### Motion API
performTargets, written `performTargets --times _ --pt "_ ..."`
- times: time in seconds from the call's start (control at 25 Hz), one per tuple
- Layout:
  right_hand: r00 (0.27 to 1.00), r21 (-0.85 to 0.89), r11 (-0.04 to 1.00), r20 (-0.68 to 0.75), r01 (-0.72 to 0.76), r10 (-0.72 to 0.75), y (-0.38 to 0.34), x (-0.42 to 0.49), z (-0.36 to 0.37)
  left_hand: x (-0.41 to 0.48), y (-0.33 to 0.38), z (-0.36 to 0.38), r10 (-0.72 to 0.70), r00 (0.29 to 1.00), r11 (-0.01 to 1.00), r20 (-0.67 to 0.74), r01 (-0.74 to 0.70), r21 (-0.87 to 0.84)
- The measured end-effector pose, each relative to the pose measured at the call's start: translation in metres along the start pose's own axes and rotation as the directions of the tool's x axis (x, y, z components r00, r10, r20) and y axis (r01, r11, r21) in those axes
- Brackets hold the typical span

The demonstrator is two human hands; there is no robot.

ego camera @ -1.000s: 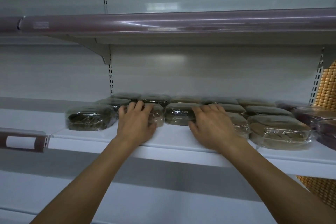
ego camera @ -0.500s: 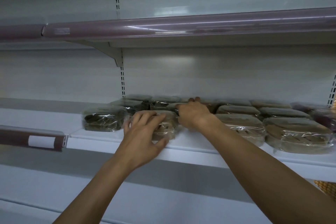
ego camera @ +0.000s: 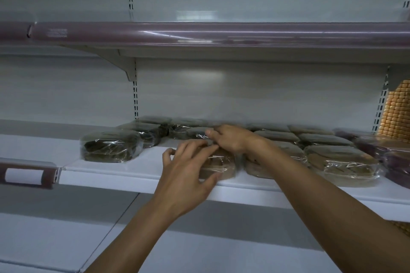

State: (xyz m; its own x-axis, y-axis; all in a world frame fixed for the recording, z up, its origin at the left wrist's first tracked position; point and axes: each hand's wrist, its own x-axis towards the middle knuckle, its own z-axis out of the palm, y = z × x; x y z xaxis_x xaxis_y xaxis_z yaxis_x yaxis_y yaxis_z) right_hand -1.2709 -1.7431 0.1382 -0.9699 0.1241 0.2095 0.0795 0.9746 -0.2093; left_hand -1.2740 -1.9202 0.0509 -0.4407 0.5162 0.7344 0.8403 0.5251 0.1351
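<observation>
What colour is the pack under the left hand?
Light brown pack, clear-wrapped; head view shows it.

Legend: shelf markings, none that you can read.
The rail label (ego camera: 57, 32) is blurred; the white tag (ego camera: 24, 175) shows you no print.
</observation>
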Motion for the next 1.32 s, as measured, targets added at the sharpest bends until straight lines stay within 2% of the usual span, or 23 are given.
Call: performTargets --times 0.16,0.24,0.36,0.48,0.6,0.8,0.88,1.0,1.08,1.12,1.2,1.28,1.32 --pt "0.998 -0.016 1.000 -0.059 0.023 -0.023 -0.013 0.004 0.002 -0.013 -0.005 0.003 -0.034 0.999 0.987 -0.013 0.031 -0.155" --pt "0.997 0.052 0.998 -0.063 0.046 -0.042 -0.020 0.003 0.003 -0.018 -0.005 0.004 -0.044 0.999 0.982 -0.024 0.039 -0.184" --pt "0.988 0.212 0.966 0.013 0.150 -0.156 -0.028 -0.003 0.000 -0.021 -0.004 0.002 -0.042 0.998 0.975 -0.042 0.031 -0.218" --pt "0.979 0.245 0.951 0.017 0.191 -0.201 -0.030 -0.008 0.000 -0.021 -0.008 -0.002 -0.072 0.997 0.962 -0.034 0.060 -0.267" --pt "0.985 0.185 0.967 -0.039 0.174 -0.169 -0.028 -0.003 0.005 -0.016 -0.018 -0.008 -0.145 0.988 0.924 -0.056 0.116 -0.365" --pt "0.992 0.062 0.993 0.077 0.100 -0.105 -0.032 0.007 0.004 0.009 -0.050 -0.008 -0.253 0.967 0.878 -0.029 0.217 -0.426" --pt "0.987 0.055 0.992 0.108 0.115 -0.121 -0.034 0.005 0.000 0.026 -0.061 -0.008 -0.259 0.964 0.880 0.050 0.257 -0.399" --pt "0.993 0.049 0.992 0.002 0.115 -0.115 -0.031 -0.007 0.001 0.038 -0.067 -0.004 -0.233 0.947 0.869 0.220 0.304 -0.391" --pt "0.990 -0.062 0.992 -0.078 0.109 -0.114 -0.026 -0.022 -0.003 0.040 -0.067 0.001 -0.237 0.942 0.866 0.239 0.316 -0.387" --pt "0.988 -0.120 0.987 -0.101 0.108 -0.120 -0.021 -0.032 -0.007 0.040 -0.066 0.003 -0.241 0.949 0.875 0.202 0.302 -0.379" --pt "0.983 -0.159 0.983 -0.143 0.088 -0.111 -0.001 -0.056 -0.019 0.037 -0.063 0.004 -0.262 0.965 0.904 0.023 0.254 -0.345" --pt "0.983 -0.137 0.990 -0.177 0.025 -0.049 0.029 -0.078 -0.031 0.032 -0.053 -0.001 -0.319 0.936 0.895 -0.147 0.246 -0.373" --pt "0.983 -0.143 0.990 -0.182 -0.020 -0.006 0.046 -0.087 -0.036 0.028 -0.045 -0.002 -0.331 0.930 0.877 -0.158 0.241 -0.415"
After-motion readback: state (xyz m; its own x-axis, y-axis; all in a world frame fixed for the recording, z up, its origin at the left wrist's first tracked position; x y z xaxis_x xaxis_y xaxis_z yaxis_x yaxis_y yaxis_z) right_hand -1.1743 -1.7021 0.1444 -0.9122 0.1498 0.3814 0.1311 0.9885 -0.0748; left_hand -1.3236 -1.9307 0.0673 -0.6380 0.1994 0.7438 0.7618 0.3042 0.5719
